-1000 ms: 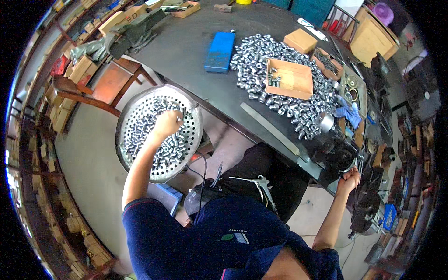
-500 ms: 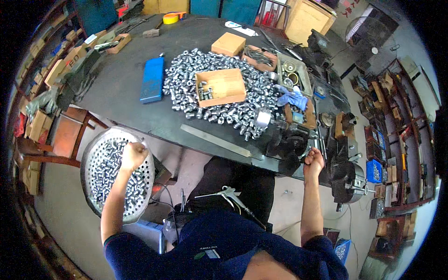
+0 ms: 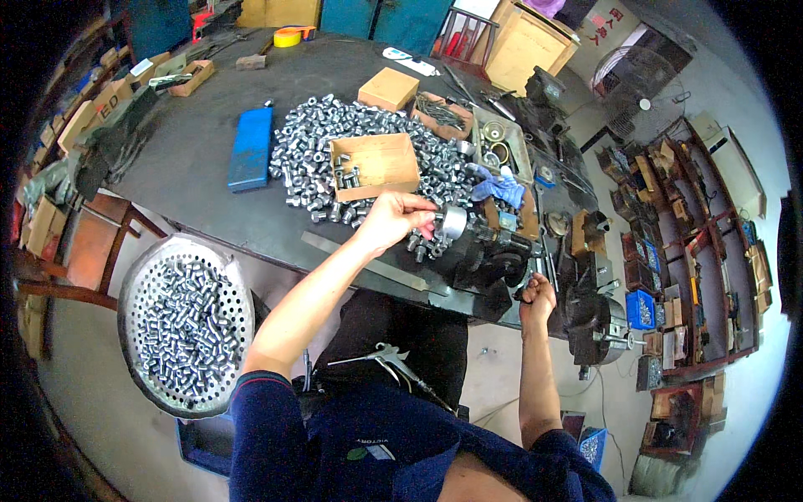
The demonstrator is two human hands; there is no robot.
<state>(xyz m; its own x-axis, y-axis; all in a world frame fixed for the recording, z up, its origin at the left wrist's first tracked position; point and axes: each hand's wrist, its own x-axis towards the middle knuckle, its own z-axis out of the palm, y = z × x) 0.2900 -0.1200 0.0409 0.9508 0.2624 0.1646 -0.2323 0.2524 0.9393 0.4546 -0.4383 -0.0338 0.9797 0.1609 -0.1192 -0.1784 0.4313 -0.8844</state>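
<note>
My left hand (image 3: 396, 222) reaches over the table's front edge, fingertips pinched together beside the silver round chuck (image 3: 454, 222) of a small dark bench machine (image 3: 500, 261). Whatever is between those fingertips is too small to make out. On the machine's right side my right hand (image 3: 538, 294) is closed; what lies inside the fist is hidden. Behind my left hand a heap of short shiny metal fittings (image 3: 314, 138) covers the tabletop. In it stands an open cardboard box (image 3: 378, 166) with several fittings. To my left, a round perforated metal pan (image 3: 132, 289) holds many similar fittings (image 3: 186, 330).
A blue case (image 3: 250, 149) lies left of the heap. A flat metal strip (image 3: 368, 263) runs along the front edge. Blue gloves (image 3: 498, 186) lie behind the machine. An air gun (image 3: 389, 358) rests at my lap. A larger dark vise-like machine (image 3: 595, 329) stands at the right.
My left hand has moved from above the perforated pan, rightward and up, to the chuck. My right hand stays closed beside the machine. The whole view has shifted slightly.
</note>
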